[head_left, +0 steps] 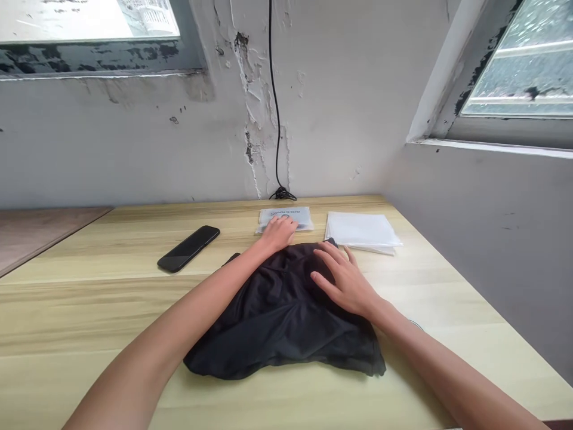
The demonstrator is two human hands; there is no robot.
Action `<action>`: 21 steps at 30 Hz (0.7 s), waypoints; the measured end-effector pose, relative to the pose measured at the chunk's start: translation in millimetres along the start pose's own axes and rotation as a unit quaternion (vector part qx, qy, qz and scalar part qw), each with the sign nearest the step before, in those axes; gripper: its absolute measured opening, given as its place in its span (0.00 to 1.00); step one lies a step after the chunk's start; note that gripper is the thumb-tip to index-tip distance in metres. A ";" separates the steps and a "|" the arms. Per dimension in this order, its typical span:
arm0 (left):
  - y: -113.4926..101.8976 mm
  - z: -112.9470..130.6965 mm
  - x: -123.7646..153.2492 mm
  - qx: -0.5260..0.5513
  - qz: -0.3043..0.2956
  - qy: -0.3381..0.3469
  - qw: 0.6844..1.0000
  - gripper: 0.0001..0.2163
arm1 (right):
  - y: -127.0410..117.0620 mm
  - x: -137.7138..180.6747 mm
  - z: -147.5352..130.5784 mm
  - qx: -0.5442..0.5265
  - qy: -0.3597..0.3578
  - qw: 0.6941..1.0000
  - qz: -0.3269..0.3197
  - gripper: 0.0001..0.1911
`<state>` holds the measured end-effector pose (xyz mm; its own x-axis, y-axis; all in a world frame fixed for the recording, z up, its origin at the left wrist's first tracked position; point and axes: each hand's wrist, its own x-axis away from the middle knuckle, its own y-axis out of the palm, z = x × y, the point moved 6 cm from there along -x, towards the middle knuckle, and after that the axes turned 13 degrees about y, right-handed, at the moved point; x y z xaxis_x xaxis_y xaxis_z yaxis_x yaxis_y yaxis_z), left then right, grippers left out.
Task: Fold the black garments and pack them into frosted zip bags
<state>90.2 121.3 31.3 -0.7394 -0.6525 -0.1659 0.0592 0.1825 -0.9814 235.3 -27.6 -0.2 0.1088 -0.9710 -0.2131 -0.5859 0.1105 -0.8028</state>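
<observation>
A pale wood-grained surface [89, 310] extends to a grey wall [340, 107] with peeling plaster. At the near middle of the surface lies a rumpled piece of soft black fabric [286, 334], its near edge spread broad and its far part gathered into folds. The right hand [344, 280] rests over the fabric's far right part, palm down, fingers spread wide. The left hand [280, 232] reaches across the fabric to its far edge, where its fingers overlap the near part of a flat, translucent plastic packet [286, 212] with dark lettering, seen upside down; whether these fingers grip anything cannot be told. To the right of this packet, just beyond the right hand, lies a flat white packet [362, 230] in clear plastic. To the left of the fabric, well apart from the white packet, a black rectangular smartphone [188, 249] lies aslant. A thin black cable [275, 101] hangs down the wall and ends in a coil at the surface's far edge. Grey-framed windows stand at far left [89, 36] and far right [523, 71].
</observation>
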 end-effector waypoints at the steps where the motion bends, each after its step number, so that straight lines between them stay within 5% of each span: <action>1: -1.3 -1.4 -2.9 -0.009 0.003 -0.001 1.000 0.12 | -6.7 0.2 -1.7 -0.041 -0.010 0.999 0.031 0.26; 5: -32.7 6.4 -5.0 -0.042 0.039 -0.020 0.998 0.15 | -17.0 -3.9 2.7 -0.291 0.047 0.955 0.043 0.23; 9: -78.3 62.0 14.7 -0.036 0.094 -0.009 0.995 0.18 | 2.4 -9.5 7.4 -0.550 0.158 0.812 -0.114 0.31; 11: -94.2 109.0 31.0 0.072 0.114 0.111 0.985 0.15 | 5.9 -10.2 8.3 -0.610 0.170 0.758 -0.155 0.33; 12: -99.5 132.6 40.3 0.141 0.103 0.198 0.965 0.12 | 5.6 -10.3 10.5 -0.619 0.175 0.749 -0.160 0.32; 14: -113.4 149.5 55.4 0.213 0.145 0.238 0.937 0.10 | 2.9 -9.2 18.5 -0.607 0.204 0.754 -0.147 0.27; 18: -122.2 107.0 62.0 0.219 0.230 0.083 0.945 0.13 | 3.1 0.9 19.3 -0.581 0.268 0.737 -0.219 0.19; 21: -97.7 72.5 60.7 0.285 0.116 -0.019 0.951 0.21 | 7.2 11.9 1.7 -0.552 0.257 0.726 -0.320 0.17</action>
<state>88.1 10.5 110.1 -0.6374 -0.6717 -0.3775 0.5799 -0.0956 -0.8091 233.7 -38.0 -9.5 0.4939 -0.7310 0.4708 -0.8651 -0.3590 0.3503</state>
